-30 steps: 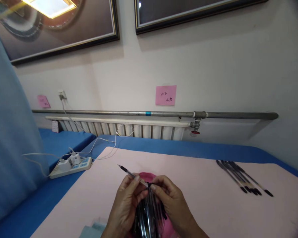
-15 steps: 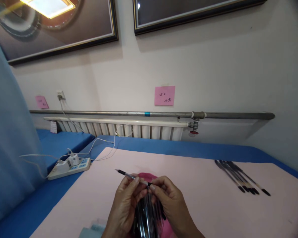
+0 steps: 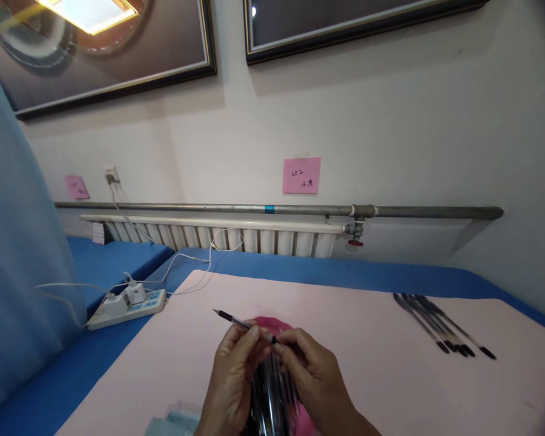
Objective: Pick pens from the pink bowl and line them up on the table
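Your left hand point(image 3: 234, 370) held a pen point(image 3: 237, 322) in a closed thumb-and-finger pinch, tip toward ten o'clock. Your right hand point(image 3: 317, 370) pinched its dark rear end; the fingertips hid the detail there. Keeping both grips in line with the barrel, left firm and right light, probably suited this small end best. Toward six o'clock lay slender pieces point(image 3: 269, 402) by a pink container point(image 3: 269, 323); near three o'clock, more pens point(image 3: 436, 324) lay on the pink sheet point(image 3: 367, 363).
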Tool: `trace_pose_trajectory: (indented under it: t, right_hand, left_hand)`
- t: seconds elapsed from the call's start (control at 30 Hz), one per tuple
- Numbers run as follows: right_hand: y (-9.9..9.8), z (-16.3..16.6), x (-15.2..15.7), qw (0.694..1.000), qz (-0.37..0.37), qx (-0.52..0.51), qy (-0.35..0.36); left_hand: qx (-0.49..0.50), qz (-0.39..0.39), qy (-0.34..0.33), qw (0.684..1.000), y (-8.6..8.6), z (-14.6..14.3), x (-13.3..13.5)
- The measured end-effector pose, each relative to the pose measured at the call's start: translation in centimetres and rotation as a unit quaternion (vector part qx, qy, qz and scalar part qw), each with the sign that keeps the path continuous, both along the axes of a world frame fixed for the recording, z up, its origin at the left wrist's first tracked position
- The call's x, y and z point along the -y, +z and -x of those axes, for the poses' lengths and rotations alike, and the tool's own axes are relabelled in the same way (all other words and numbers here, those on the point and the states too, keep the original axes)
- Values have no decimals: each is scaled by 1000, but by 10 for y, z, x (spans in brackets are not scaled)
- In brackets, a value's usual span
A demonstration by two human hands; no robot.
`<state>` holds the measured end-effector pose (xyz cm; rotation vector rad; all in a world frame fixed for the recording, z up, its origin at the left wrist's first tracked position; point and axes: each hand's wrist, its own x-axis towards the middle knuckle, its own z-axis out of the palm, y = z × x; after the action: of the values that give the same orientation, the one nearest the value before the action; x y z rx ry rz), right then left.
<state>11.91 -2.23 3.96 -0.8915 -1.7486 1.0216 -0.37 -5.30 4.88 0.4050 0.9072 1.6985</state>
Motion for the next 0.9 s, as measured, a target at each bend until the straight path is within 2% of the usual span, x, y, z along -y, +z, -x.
trace_pose_trajectory:
  t: [0.13, 0.2, 0.3, 0.37, 0.43, 0.5, 0.57, 0.63, 0.7, 0.77, 0.83, 0.9]
  right_hand:
    - [2, 2, 1, 998, 48, -25, 31]
    - [4, 4, 0, 990, 112, -72, 55]
    - [7, 8, -1, 954, 243, -153, 90]
    - [8, 9, -1, 949, 266, -146, 88]
    - [7, 8, -1, 974, 203, -83, 62]
    - [6, 5, -1, 995, 89, 6, 39]
    - [4, 0, -2, 996, -29, 82, 32]
    - [3, -3, -4, 985, -102, 131, 49]
    - [4, -5, -5, 981, -107, 144, 75]
    - [5, -5, -6, 984, -70, 134, 91]
    - [4, -4, -6, 987, -48, 131, 80]
    - [1, -4, -6, 984, -77, 154, 53]
  left_hand:
    - [-9, -11, -14, 1000, 1, 2, 1]
    - [-14, -17, -22, 1000, 1, 2, 2]
    - [-18, -12, -32, 999, 1, 0, 3]
    - [-18, -9, -36, 999, 1, -1, 3]
    - [-15, -13, -30, 999, 0, -1, 2]
    - [-14, -15, -21, 1000, 0, 0, 1]
    - [-17, -13, -18, 1000, -1, 2, 0]
    - [-21, -13, -21, 999, -1, 3, 0]
    - [-23, -17, -27, 999, -2, 4, 0]
    - [-20, -14, -34, 999, -2, 4, 0]
    - [-15, -10, -37, 999, -3, 5, 0]
    - [-19, -7, -34, 999, -4, 6, 0]
